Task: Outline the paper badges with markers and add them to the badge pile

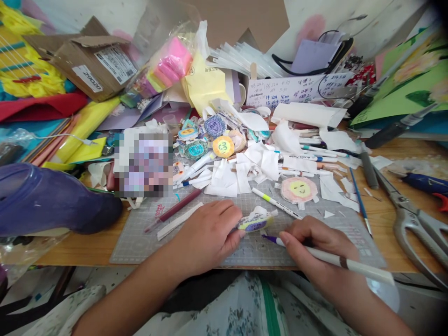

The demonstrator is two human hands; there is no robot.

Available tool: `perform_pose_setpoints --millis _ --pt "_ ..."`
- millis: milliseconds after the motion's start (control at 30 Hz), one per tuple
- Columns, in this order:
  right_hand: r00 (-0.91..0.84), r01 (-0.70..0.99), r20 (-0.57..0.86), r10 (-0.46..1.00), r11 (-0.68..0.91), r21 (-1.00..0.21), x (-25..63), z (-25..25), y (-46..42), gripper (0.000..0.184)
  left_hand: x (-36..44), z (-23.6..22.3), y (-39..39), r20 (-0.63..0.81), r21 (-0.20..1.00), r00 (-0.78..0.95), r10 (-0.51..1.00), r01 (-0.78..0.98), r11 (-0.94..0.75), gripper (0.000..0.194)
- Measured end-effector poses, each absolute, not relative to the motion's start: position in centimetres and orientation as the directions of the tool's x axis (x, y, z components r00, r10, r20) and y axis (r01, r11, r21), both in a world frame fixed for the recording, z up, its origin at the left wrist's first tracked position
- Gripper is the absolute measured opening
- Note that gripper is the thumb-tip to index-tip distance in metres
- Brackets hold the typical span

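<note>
My left hand [208, 233] pinches a small paper cutout [256, 222] coloured yellow and purple, holding it just above a grey cutting mat [140, 238]. My right hand [315, 242] grips a white marker [343, 262] with a purple tip, and the tip points at the lower edge of the cutout. Both hands rest near the mat's front edge.
Beyond the hands lie white paper scraps [241, 172], several coloured round cutouts such as a pink one [299, 189], loose pens [276, 203], a thin brush [360, 203], big scissors [413, 224], a glue gun [427, 184], a purple tub [42, 198] and a cardboard box [91, 60].
</note>
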State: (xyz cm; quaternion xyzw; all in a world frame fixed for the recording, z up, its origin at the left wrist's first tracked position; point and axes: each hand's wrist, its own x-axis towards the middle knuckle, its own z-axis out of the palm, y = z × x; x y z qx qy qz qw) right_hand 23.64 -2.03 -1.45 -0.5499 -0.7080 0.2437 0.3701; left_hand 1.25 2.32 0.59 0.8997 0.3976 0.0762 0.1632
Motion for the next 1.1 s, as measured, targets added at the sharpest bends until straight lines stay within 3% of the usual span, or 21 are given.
perform_pose_setpoints --millis 1100 --pt "-0.124 0.629 0.246 0.961 0.268 -0.730 23.94 -1.53 -2.09 0.030 1.25 0.50 2.27 0.012 0.365 0.668 0.744 0.690 -0.625 0.015"
